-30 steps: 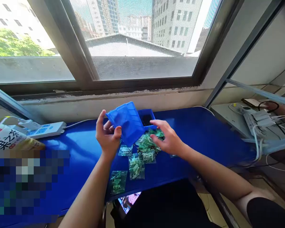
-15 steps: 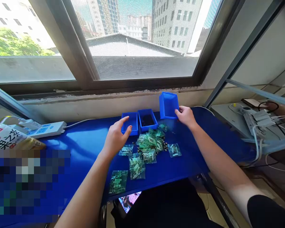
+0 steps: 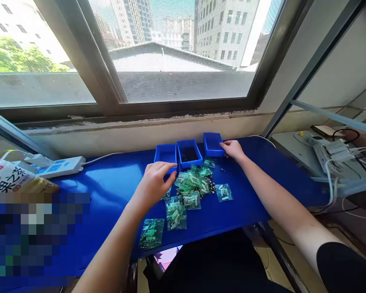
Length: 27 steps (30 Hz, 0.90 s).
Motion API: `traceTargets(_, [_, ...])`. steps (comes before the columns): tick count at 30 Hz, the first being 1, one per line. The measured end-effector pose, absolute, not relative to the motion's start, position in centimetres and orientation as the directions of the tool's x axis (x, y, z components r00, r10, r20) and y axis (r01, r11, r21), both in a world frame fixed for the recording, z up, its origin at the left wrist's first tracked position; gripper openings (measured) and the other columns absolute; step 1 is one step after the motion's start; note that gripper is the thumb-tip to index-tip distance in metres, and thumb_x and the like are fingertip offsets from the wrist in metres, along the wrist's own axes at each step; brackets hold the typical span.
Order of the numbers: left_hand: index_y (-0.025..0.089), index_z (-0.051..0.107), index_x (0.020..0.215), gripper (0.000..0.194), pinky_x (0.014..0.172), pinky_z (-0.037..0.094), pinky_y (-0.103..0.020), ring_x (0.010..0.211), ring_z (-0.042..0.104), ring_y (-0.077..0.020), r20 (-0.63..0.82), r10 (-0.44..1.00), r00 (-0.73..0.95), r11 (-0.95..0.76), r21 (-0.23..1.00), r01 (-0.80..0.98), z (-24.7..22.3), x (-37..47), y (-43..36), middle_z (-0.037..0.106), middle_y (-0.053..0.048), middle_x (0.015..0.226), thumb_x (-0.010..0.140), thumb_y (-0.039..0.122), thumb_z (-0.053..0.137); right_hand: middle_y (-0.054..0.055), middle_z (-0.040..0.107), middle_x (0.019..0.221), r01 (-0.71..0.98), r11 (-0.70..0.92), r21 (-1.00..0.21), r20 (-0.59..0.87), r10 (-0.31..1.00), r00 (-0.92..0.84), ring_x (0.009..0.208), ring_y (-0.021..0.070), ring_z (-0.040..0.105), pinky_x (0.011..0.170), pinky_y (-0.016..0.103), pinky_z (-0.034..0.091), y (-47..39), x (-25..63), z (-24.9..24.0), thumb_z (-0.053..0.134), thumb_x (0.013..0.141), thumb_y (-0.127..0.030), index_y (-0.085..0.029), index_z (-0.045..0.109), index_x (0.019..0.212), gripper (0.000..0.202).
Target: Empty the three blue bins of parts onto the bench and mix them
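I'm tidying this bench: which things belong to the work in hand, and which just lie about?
In hand:
right hand on right blue tray
left hand over green packets
middle tray
left tray

Lying about:
power strip
drink bottle
cables

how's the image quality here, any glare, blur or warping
Head view: hard daylight through the window blows out the upper left; sheen on the blue table; wide-angle bending of the frame lines; a pixelated block lower left; left hand, right hand and bags are sharp.
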<state>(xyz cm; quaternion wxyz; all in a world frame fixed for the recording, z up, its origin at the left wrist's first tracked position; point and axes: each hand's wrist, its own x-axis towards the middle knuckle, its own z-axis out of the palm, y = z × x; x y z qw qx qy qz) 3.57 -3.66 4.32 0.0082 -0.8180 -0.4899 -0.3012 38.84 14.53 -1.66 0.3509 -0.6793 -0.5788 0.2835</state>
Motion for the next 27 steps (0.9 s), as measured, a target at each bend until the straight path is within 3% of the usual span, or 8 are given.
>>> traceTargets(9, [0.024,0.064,0.125,0.027,0.099,0.046,-0.047,0.111,0.065,-0.0247,0.437,0.751,0.495,-0.627,0.236,0.742,3.4,5.7,-5.9,0.073,-0.007,0.119,0.1,0.027,0.054,0.003,0.067,0.055,0.659,-0.009,-0.752,0.125,0.98,0.156,0.043,0.0147,0.061,0.049,0.021,0.048,14.9,37.7,-0.4,0.058,0.095,-0.037,-0.012,0.072,0.099,0.029])
traceTargets(18, [0.024,0.063,0.126,0.029,0.103,0.044,-0.049,0.12,0.062,-0.0266,0.431,0.762,0.484,-0.604,0.201,0.771,2.8,5.3,-5.7,0.069,-0.008,0.128,0.1,0.029,0.053,0.001,0.063,0.051,0.701,0.002,-0.713,-0.014,1.0,-0.017,0.04,0.0152,0.058,0.043,0.022,0.044,13.1,36.4,0.1,0.063,0.091,-0.037,-0.014,0.074,0.097,0.026])
traceTargets(22, [0.024,0.064,0.126,0.029,0.104,0.043,-0.048,0.12,0.062,-0.0264,0.415,0.784,0.462,-0.577,0.212,0.789,2.8,4.8,-5.3,0.069,-0.008,0.128,0.101,0.032,0.051,0.004,0.067,0.058,0.756,0.016,-0.654,-0.036,0.998,-0.053,0.05,0.0181,0.063,0.052,0.026,0.05,11.9,36.6,0.7,0.061,0.093,-0.041,-0.014,0.074,0.101,0.031])
traceTargets(24, [0.025,0.062,0.131,0.033,0.105,0.043,-0.048,0.121,0.061,-0.0266,0.393,0.796,0.46,-0.567,0.22,0.794,2.9,4.8,-5.2,0.068,-0.009,0.13,0.102,0.033,0.05,0.009,0.071,0.073,0.827,0.106,-0.552,0.097,0.993,-0.062,0.069,0.023,0.069,0.067,0.031,0.055,10.9,36.6,1.4,0.062,0.093,-0.042,-0.014,0.075,0.102,0.033])
traceTargets(27, [0.028,0.043,0.152,0.052,0.107,0.042,-0.05,0.132,0.053,-0.0305,0.329,0.817,0.473,-0.553,0.218,0.804,2.9,5.4,-5.3,0.055,-0.011,0.148,0.101,0.04,0.05,0.015,0.071,0.1,0.851,0.37,-0.374,0.503,0.851,-0.149,0.1,0.0289,0.067,0.094,0.041,0.053,8.3,35.6,2.6,0.057,0.096,-0.036,-0.014,0.072,0.11,0.031])
